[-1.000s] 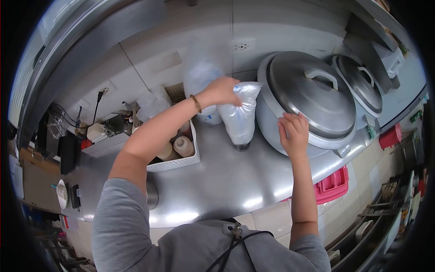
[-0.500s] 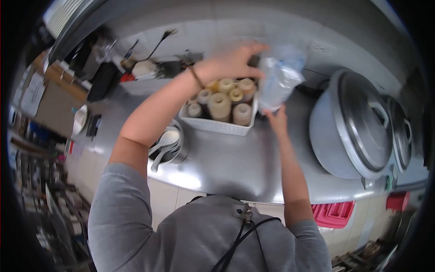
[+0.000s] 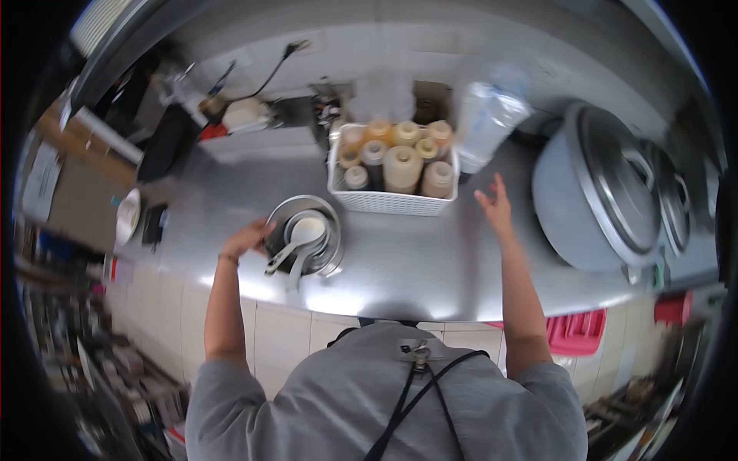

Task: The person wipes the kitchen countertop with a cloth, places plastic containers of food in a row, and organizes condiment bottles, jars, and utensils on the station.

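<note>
At the left of the counter, my left hand is closed at the rim of a round steel pot. Inside the pot lie white-handled ladles and smaller metal vessels. My right hand is held over the counter with its fingers apart and nothing in them. Just beyond it, a clear plastic bag with a silvery sheen stands upright by the wall. Between my hands, farther back, a white plastic basket holds several squeeze bottles with pale and brown contents.
A large lidded pot stands on the steel counter at the right, with another lidded pot behind it. At the left are a white bowl and a small black object. A pink plastic crate sits below the counter.
My left hand has left the plastic bag and come down left to the steel pot. My right hand has let go of the bag's base and drawn back slightly. The bag stays by the wall.
</note>
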Demonstrator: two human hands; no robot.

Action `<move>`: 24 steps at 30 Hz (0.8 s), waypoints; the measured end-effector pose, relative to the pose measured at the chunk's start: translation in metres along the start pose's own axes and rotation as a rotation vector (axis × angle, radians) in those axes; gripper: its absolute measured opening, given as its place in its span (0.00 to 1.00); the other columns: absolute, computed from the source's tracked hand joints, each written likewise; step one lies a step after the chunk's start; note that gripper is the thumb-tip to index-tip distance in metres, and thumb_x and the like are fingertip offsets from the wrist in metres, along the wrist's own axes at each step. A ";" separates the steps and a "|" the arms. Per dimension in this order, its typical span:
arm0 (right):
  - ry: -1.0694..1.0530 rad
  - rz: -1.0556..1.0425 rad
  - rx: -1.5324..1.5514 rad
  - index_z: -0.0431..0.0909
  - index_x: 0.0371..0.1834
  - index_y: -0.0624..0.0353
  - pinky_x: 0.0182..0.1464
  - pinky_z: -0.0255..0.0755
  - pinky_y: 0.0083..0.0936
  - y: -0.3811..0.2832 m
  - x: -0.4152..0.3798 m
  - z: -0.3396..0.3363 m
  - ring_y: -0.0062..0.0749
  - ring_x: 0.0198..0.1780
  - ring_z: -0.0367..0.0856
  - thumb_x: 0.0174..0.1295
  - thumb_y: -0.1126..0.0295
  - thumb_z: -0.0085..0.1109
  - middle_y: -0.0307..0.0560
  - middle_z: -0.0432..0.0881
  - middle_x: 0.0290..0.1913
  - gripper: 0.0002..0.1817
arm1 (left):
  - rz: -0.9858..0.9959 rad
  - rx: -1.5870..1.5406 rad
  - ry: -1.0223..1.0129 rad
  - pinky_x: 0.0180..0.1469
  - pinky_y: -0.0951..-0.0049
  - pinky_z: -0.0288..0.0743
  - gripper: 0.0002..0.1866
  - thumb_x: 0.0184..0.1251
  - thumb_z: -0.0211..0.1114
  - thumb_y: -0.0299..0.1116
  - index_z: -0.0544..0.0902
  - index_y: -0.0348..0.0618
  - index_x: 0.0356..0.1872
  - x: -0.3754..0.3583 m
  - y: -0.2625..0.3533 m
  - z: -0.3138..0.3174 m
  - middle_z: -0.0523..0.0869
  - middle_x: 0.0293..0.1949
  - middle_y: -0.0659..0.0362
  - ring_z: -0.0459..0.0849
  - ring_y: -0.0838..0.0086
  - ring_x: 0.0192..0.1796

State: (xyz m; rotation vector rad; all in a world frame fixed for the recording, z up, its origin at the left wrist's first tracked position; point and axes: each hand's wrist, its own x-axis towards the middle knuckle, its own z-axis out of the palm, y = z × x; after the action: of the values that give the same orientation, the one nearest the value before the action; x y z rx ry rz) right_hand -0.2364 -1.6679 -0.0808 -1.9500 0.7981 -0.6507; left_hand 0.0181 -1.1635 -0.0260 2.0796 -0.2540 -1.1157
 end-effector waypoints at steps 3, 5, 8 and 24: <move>0.103 0.019 0.017 0.61 0.63 0.58 0.40 0.72 0.23 0.032 -0.059 -0.038 0.28 0.38 0.78 0.54 0.63 0.62 0.56 0.71 0.54 0.33 | 0.075 -0.063 -0.054 0.23 0.80 0.77 0.21 0.65 0.54 0.38 0.68 0.45 0.57 -0.004 0.005 0.027 0.81 0.28 0.60 0.81 0.78 0.24; 0.233 0.128 0.084 0.67 0.59 0.58 0.36 0.72 0.21 0.049 -0.102 -0.060 0.26 0.36 0.78 0.55 0.66 0.61 0.52 0.75 0.48 0.27 | 0.088 -0.026 -0.127 0.21 0.83 0.75 0.21 0.64 0.56 0.39 0.69 0.47 0.58 0.001 0.012 0.057 0.77 0.27 0.62 0.75 0.82 0.20; 0.379 0.271 0.121 0.69 0.56 0.59 0.33 0.71 0.19 0.060 -0.156 -0.096 0.25 0.33 0.78 0.56 0.68 0.59 0.49 0.77 0.42 0.23 | 0.178 -0.104 -0.300 0.21 0.85 0.75 0.19 0.64 0.56 0.38 0.71 0.46 0.56 0.004 0.035 0.120 0.78 0.30 0.64 0.75 0.84 0.20; 0.890 0.352 0.348 0.68 0.55 0.58 0.39 0.73 0.26 0.160 -0.155 -0.351 0.31 0.39 0.78 0.60 0.68 0.53 0.46 0.75 0.41 0.19 | 1.063 0.863 0.252 0.40 0.60 0.73 0.17 0.54 0.63 0.40 0.80 0.39 0.40 -0.006 0.285 0.305 0.83 0.32 0.48 0.80 0.56 0.38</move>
State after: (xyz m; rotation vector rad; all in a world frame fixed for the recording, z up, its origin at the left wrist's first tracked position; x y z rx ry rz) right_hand -0.6293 -1.8041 -0.0820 -1.1144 1.4045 -1.3554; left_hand -0.1770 -1.5185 0.0725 2.1765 -1.6974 -0.0482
